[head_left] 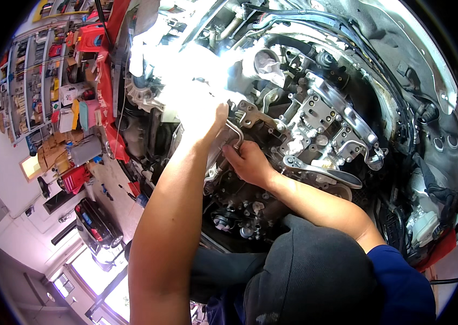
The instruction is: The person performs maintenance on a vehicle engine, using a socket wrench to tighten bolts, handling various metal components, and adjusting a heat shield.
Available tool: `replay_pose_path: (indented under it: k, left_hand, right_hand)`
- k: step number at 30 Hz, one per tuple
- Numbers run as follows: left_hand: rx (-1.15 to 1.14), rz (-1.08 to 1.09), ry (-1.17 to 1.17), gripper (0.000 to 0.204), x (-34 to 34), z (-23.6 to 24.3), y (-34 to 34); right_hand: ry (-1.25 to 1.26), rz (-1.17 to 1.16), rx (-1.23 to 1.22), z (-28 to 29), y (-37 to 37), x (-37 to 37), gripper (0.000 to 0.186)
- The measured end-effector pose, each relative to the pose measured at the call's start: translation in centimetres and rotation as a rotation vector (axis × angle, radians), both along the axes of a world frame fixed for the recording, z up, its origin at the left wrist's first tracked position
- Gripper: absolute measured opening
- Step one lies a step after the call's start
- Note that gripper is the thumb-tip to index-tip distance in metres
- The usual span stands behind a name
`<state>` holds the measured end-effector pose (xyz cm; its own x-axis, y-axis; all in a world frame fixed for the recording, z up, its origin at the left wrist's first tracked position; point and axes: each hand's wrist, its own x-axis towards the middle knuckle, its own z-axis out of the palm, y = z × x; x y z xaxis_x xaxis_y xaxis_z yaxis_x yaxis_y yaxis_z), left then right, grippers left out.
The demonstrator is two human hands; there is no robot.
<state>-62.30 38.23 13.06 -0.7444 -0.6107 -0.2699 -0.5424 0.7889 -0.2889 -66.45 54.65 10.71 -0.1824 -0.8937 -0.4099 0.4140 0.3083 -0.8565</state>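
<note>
Head view: nearest me, a dark-capped head [310, 276] hides the lower engine bay. My right hand [248, 162] has its grip closed on the bent silver metal tube [234, 132], just under its curved end. My left hand [207, 116] sits above, touching the tube, washed out by glare; I cannot tell its grip. Beyond lies the grey aluminium engine block [321, 119].

Working gap in an engine bay: the left hand [207, 116] and right hand [248, 162] crowd a bent silver metal tube [234, 131]. A bolted silver aluminium bracket [329, 130] blocks the right; black hoses [305, 24] close the top.
</note>
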Motion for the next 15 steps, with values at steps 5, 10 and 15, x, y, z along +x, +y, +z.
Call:
replay_pose_path:
  k: [5, 10, 15]
  left_hand:
    - [-0.047, 0.062, 0.156, 0.019, 0.7, 0.0, -0.2]
    - [0.042, 0.01, 0.135, 0.021, -1.0, 1.7, 1.3]
    - [-0.068, 0.111, 0.168, 0.024, -0.1, 0.4, 1.0]
  right_hand:
    - [0.083, -0.017, -0.01, -0.3, 0.0, 0.8, 0.031]
    - [0.08, -0.048, -0.056, -1.0, 0.2, 0.1, 0.029]
    - [0.083, -0.038, -0.082, -0.4, 0.0, 0.5, 0.029]
